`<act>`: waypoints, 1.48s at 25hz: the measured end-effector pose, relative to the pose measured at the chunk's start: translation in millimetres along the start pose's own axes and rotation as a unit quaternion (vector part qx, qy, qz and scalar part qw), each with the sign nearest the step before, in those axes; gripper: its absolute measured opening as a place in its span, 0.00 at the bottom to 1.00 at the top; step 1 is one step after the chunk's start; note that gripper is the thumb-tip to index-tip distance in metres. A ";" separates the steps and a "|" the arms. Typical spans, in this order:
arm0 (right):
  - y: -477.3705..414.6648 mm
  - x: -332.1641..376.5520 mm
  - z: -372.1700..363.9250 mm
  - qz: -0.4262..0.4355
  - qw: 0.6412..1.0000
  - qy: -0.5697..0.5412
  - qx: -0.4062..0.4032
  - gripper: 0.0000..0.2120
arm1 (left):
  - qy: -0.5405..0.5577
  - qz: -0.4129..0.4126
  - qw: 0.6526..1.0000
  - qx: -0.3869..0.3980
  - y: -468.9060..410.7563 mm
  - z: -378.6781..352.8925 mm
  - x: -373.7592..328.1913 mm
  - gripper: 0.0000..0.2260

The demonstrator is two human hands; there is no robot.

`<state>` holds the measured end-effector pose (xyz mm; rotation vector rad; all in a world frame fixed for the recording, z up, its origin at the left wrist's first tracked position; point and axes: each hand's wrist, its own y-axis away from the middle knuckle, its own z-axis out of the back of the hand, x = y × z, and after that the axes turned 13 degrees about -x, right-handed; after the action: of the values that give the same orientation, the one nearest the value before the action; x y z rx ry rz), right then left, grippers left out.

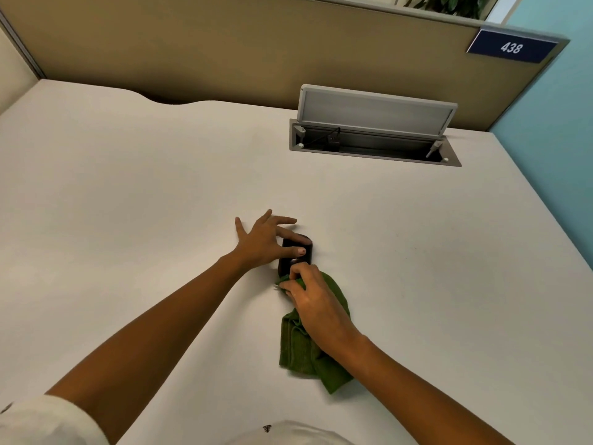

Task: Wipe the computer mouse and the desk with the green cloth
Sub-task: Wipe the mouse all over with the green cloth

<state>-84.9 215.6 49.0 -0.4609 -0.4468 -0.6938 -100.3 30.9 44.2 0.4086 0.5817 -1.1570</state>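
Observation:
A black computer mouse (288, 252) lies on the white desk (128, 187) near its middle. My left hand (260, 240) rests on the mouse's left side, thumb and one finger laid across its top, the other fingers spread on the desk. My right hand (316, 305) is closed on a bunched green cloth (305, 351) and presses the cloth's front end against the near end of the mouse. The rest of the cloth trails back along the desk under my right wrist.
An open cable hatch (372, 146) with a raised grey lid sits in the desk at the back right. A tan partition (224, 49) runs along the far edge, with a blue sign reading 438 (511, 46). A turquoise wall (564, 155) borders the right side.

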 end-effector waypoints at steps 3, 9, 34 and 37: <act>5.3 -16.3 3.1 0.042 0.999 0.003 0.010 0.13 | -0.001 -0.004 1.000 0.005 -0.6 0.2 0.8 0.14; 10.0 -29.6 12.4 -0.130 0.980 -0.135 -0.060 0.04 | 0.017 0.006 1.000 -0.010 2.1 -1.2 -0.8 0.14; -122.7 -30.7 22.8 0.352 0.914 0.044 0.195 0.07 | -0.178 -0.135 0.952 -0.210 121.1 -71.2 -40.6 0.29; -130.3 -41.3 20.1 0.351 0.921 0.060 0.156 0.09 | -0.173 -0.124 0.958 -0.194 120.9 -72.1 -43.1 0.31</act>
<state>-207.8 158.8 76.1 -0.2430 -0.2395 0.0507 -15.0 147.4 15.2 -0.2084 0.5438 -1.2826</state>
